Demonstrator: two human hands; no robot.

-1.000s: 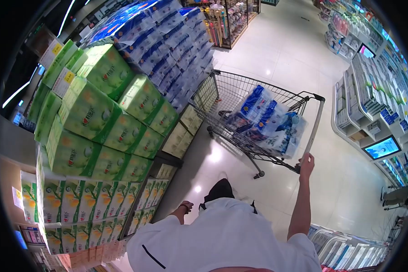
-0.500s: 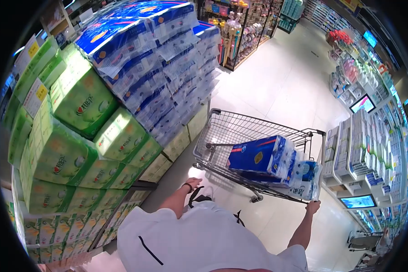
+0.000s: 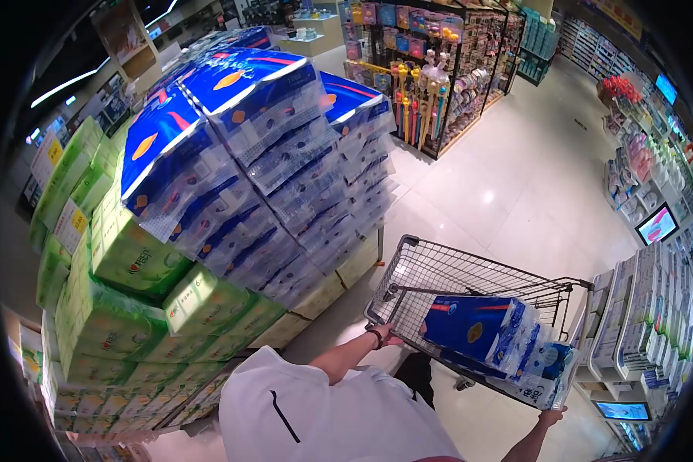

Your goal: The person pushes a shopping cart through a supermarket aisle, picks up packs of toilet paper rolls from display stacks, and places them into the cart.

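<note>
A metal shopping cart [image 3: 485, 266] stands in front of me, turned at an angle. Inside it, toward the handle end, lie a big blue pack of tissues [image 3: 470, 319] and another blue-and-white plastic-wrapped pack [image 3: 550, 369]. My right hand [image 3: 550, 416] is closed around the cart's handle at its near corner. My left hand [image 3: 385, 336], with a dark band at the wrist, is at the near side of the cart basket. Its fingers look loosely stretched out, and whether they touch the wire is unclear.
Green tissue packs [image 3: 142, 266] are stacked at the left with yellow price tags [image 3: 77, 219]. Behind them rises a tall stack of blue packs [image 3: 277, 146]. An accessory rack [image 3: 439, 92] stands farther back. Shelves with boxed goods [image 3: 631, 308] line the right side of the aisle floor [image 3: 508, 185].
My left hand has come forward from beside my body to the cart's near side. The view has shifted, so the cart appears lower and farther right. My right hand stays on the handle.
</note>
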